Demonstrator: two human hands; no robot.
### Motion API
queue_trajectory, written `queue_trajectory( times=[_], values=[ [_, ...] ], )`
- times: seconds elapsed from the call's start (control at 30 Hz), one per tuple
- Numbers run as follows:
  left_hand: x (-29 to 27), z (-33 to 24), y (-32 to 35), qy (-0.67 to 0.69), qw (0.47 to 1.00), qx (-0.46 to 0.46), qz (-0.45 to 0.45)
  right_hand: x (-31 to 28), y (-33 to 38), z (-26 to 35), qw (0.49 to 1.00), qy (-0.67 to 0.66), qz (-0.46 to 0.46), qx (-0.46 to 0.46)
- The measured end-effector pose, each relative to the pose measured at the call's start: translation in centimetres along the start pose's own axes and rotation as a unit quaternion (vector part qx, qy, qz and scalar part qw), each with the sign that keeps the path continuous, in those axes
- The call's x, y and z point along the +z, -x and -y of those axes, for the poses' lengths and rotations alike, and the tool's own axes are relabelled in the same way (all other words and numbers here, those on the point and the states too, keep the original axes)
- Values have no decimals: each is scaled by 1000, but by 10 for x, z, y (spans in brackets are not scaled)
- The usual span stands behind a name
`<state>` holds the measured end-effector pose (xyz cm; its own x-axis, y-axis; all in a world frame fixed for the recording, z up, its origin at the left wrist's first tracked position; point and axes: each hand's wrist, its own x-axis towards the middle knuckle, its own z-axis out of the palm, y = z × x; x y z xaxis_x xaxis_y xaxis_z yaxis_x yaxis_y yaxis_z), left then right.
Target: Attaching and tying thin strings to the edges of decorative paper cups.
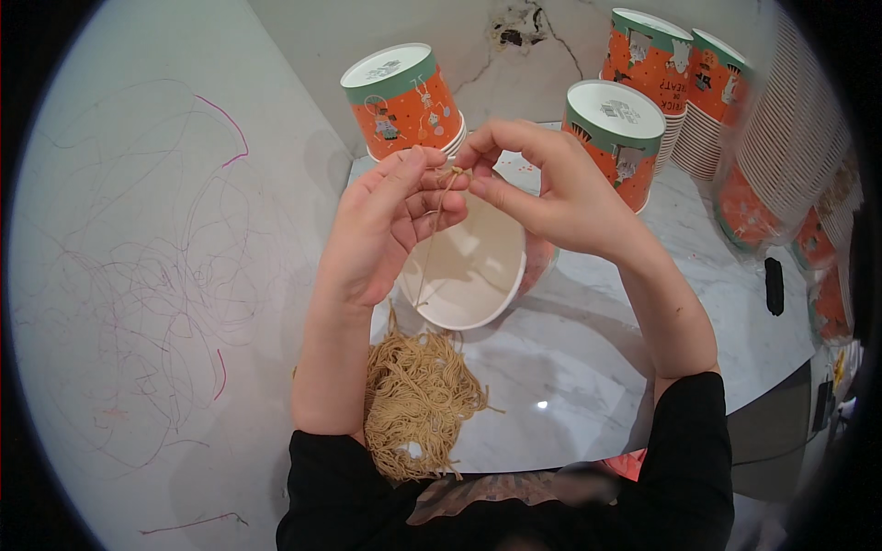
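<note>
My left hand (390,207) and my right hand (542,184) meet above a paper tub. Between their fingertips is a piece of tan string (445,197), looped or knotted near the top. Its loose end hangs down into the open mouth of the tub (473,271), which tilts toward me and shows its white inside. My right thumb and forefinger pinch the string, and my left fingers are curled around it. A heap of tan strings (423,395) lies on the table beside my left forearm.
Upside-down stacks of orange and green paper tubs stand at the back left (400,106) and back right (614,138). Clear-wrapped tubs (781,129) lean at the far right, near a black object (774,286). A scribbled white wall (165,275) borders the marble-patterned table (570,367).
</note>
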<state>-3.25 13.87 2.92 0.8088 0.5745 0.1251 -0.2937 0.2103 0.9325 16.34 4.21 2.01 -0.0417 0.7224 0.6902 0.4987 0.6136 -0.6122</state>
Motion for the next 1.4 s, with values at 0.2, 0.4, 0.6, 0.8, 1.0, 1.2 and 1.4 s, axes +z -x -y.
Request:
queue_trajectory(
  times=[0.2, 0.4, 0.6, 0.8, 1.0, 1.2, 1.4],
  values=[
    [2, 9, -2, -63, 996, 39, -44, 0, 0, 0, 1000, 10, -6, 1],
    [4, 11, -1, -83, 992, 65, -72, 1, 0, -3, 1000, 7, -12, -4],
    [10, 13, 1, -119, 990, 48, -64, 2, 0, -8, 996, 59, -64, -9],
    [21, 18, 3, -146, 984, 63, -75, 3, 0, -6, 991, 108, -78, 8],
    [25, 20, 6, -185, 977, 87, -67, 2, 1, -3, 988, 122, -92, 8],
    [23, 16, 9, -196, 975, 94, -37, 2, 1, 0, 989, 114, -90, 10],
    [27, 18, 9, -183, 976, 108, -44, -7, 0, -4, 994, 89, -70, -10]
  ],
)
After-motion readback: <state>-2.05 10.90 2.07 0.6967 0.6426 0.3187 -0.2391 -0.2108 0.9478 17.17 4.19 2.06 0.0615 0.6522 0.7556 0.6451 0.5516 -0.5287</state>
